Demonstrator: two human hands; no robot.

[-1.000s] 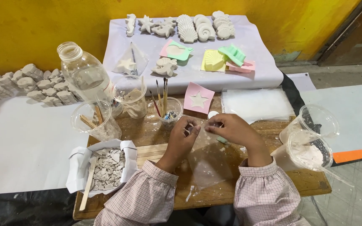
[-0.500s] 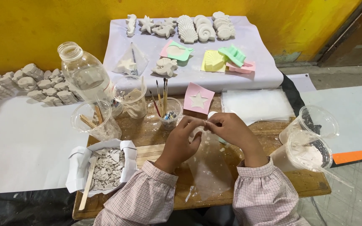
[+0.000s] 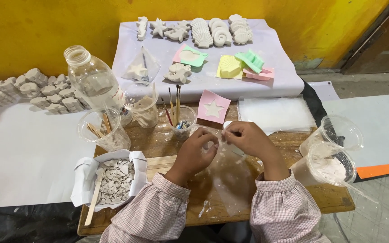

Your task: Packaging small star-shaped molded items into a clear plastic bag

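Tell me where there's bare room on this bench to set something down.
Free: the white sheet left of the board, below the grey casts; the clear sheet right of the pink star mould. Crowded: the cups and bottle at the left, the tubs at the right. Both hands fill the middle.

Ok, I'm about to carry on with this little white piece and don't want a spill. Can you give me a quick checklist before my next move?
1. Both hands on the small white piece: left hand, right hand: ok.
2. Clear plastic sheet under the hands: ok.
3. Brush cup upright, apart from the hands: ok.
4. Pink star mould lying flat nearby: ok.
5. Powder cup at the table's right edge: not ok.
6. Piece intact: cannot tell.
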